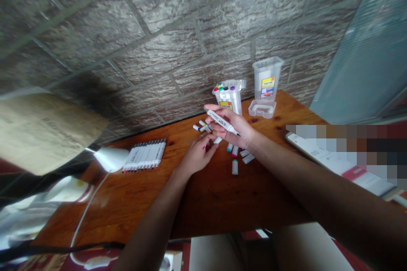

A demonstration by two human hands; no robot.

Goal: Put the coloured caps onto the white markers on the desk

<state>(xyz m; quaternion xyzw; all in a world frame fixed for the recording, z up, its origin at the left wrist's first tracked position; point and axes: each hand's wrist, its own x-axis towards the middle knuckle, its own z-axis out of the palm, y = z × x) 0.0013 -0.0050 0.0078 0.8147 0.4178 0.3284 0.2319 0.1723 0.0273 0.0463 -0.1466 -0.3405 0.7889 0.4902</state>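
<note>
Left hand (197,152): fingertips partly hidden, cannot tell grip | right hand (239,126): gripping marker (221,121), lying across fingers, 10-to-4 o'clock.

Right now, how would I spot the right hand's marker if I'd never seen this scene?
Find the desk by the wall, then the right hand above it. The marker slants across that hand. Unlike the row of markers lying on the desk, it is held up, its dark tip pointing toward the wrist.

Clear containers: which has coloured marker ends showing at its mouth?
The left container, just beyond the right hand: red, green and purple ends show, while the right container shows none.
</note>
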